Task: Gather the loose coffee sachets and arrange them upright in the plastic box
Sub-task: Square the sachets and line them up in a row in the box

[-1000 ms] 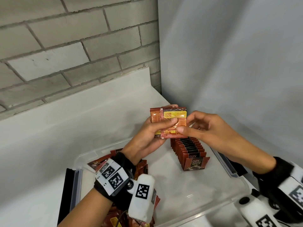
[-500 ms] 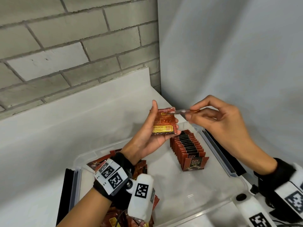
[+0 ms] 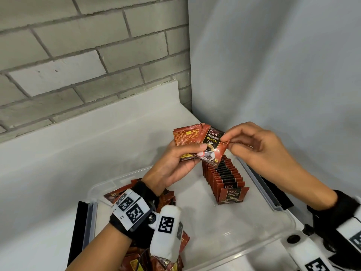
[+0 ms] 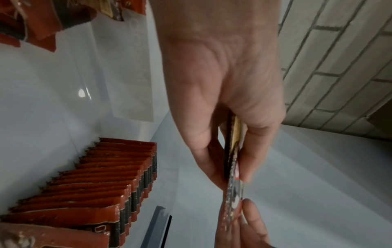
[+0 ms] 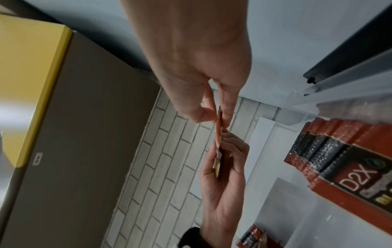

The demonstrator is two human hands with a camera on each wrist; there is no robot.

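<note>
Left hand (image 3: 175, 163) grips small stack of red foil coffee sachets (image 3: 184, 138) above clear plastic box (image 3: 277, 204); right hand (image 3: 259, 147) pinches front sachet (image 3: 212, 148). Upright sachet row (image 3: 224, 178) stands w/in box, right side.

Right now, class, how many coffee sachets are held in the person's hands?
2 visible: one face-up, pinched between both hands; one back-up behind it in the left hand. More may hide underneath.
</note>
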